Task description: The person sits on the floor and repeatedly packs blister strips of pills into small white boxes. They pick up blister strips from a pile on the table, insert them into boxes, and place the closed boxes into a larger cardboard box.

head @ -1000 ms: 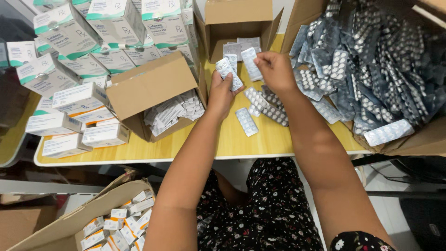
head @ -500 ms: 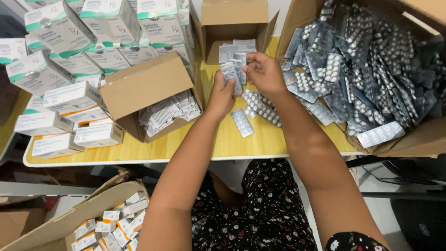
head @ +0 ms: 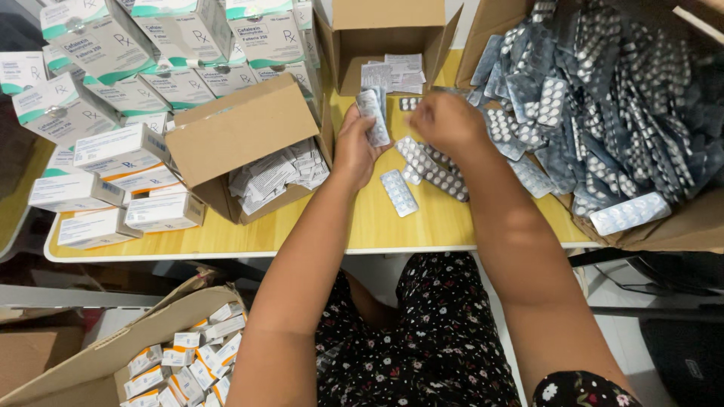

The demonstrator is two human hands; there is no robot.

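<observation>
— What did the hands hold?
— The left hand [head: 354, 143] was clamped on a stack of blister strips [head: 372, 114]; the right hand [head: 443, 120] (blurred, grip unclear) hovered beside it.
— Advice?
— Square the edges; loose strips [head: 431, 167] lay just below both hands.

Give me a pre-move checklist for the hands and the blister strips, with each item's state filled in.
1. Left hand has a firm hold on its stack of blister strips: ok, fingers wrap the stack, held upright above the table.
2. Right hand is empty or holding a strip: cannot tell, it is blurred.
3. Loose strips on the yellow table within reach: ok, they lie just under both hands.
4. Single strip safely away from the table edge: ok, it lies flat, apart from the edge.
5. Open cardboard box behind the hands is unobstructed: ok, only paper leaflets lie inside.
</observation>
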